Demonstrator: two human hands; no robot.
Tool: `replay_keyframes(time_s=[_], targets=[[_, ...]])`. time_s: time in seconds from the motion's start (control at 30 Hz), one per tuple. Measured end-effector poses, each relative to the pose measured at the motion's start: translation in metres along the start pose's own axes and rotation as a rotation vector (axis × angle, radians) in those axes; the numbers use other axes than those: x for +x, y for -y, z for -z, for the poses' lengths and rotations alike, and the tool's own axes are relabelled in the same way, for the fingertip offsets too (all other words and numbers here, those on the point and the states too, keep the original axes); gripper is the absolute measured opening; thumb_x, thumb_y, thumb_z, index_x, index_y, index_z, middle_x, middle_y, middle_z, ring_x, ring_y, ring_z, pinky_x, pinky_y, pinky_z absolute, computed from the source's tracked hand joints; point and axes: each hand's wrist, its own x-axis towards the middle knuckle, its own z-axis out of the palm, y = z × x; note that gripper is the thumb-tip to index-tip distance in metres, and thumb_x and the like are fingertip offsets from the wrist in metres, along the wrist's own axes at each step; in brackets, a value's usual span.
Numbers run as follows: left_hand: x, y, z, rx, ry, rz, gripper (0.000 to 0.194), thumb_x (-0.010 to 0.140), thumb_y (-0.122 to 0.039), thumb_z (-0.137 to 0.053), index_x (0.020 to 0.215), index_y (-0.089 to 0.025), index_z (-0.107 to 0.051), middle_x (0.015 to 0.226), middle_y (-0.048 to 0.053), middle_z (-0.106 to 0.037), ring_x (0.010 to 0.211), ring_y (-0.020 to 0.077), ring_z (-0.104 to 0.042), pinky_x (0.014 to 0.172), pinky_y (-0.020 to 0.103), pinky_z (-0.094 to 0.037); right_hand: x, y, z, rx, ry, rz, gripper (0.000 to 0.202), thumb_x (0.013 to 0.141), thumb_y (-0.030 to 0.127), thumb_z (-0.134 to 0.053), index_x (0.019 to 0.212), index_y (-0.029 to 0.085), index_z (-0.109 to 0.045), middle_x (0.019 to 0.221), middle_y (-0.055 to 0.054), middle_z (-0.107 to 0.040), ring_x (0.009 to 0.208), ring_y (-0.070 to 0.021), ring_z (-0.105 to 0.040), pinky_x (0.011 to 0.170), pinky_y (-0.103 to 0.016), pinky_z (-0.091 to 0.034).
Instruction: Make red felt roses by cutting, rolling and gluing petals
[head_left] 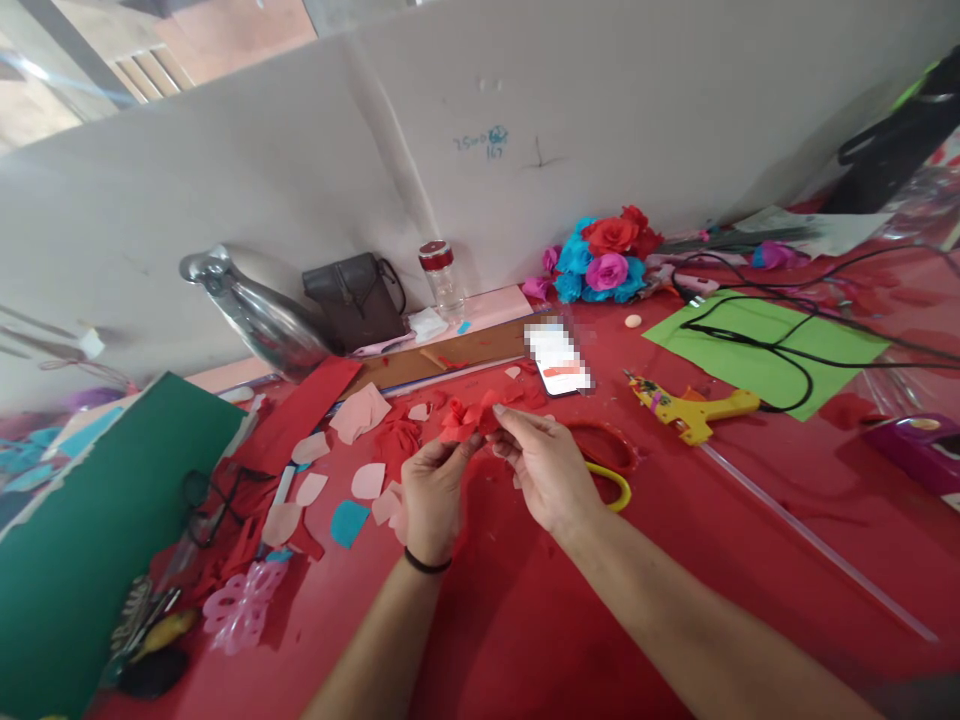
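Observation:
Between my two hands is a red paper flower, held above the red table. My left hand, with a dark band at the wrist, pinches its lower left side. The fingers of my right hand are closed on a red petal at its right edge. Yellow-handled scissors lie partly hidden behind my right hand. To the left of my left hand are scattered pink paper petals and a blue paper petal.
A yellow glue gun with a long clear glue stick lies right, its black cord crossing green paper. Behind are a phone, paper flower bouquet, glass bottle, dark pouch and metal flask. A green board stands left.

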Motion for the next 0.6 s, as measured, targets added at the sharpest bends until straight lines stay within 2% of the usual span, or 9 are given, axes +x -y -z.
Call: replay_keyframes(time_s=[0.13, 0.4, 0.6], targets=[[0.0001, 0.0005, -0.0014, -0.032, -0.007, -0.031, 0.013, 0.057, -0.025, -0.078, 0.064, -0.015, -0.073, 0.068, 0.003, -0.074, 0.063, 0.0133, -0.063, 0.063, 0.024, -0.05, -0.0009, -0.0037, 0.0003, 0.025, 0.06, 0.02, 0.021, 0.055, 0.034, -0.081, 0.061, 0.016, -0.071, 0.054, 0.001, -0.062, 0.058, -0.0114, -0.054, 0.059, -0.026, -0.04], [0.0006, -0.0006, -0.0019, -0.01, -0.053, -0.054, 0.011, 0.055, -0.022, -0.077, 0.061, -0.014, -0.072, 0.062, 0.002, -0.071, 0.06, 0.0126, -0.059, 0.059, 0.022, -0.046, -0.0046, -0.0068, -0.0003, 0.012, 0.088, 0.043, 0.019, 0.057, 0.034, -0.08, 0.064, 0.018, -0.072, 0.06, -0.001, -0.067, 0.063, -0.0139, -0.059, 0.064, -0.028, -0.044], [-0.0014, 0.0005, 0.0023, 0.07, -0.064, -0.113, 0.01, 0.061, -0.023, -0.073, 0.065, -0.014, -0.072, 0.058, -0.001, -0.066, 0.058, 0.0104, -0.054, 0.057, 0.02, -0.042, -0.0079, -0.0073, -0.0022, -0.041, 0.099, 0.06, 0.022, 0.058, 0.038, -0.079, 0.064, 0.018, -0.073, 0.062, -0.002, -0.068, 0.066, -0.0156, -0.061, 0.07, -0.031, -0.046]])
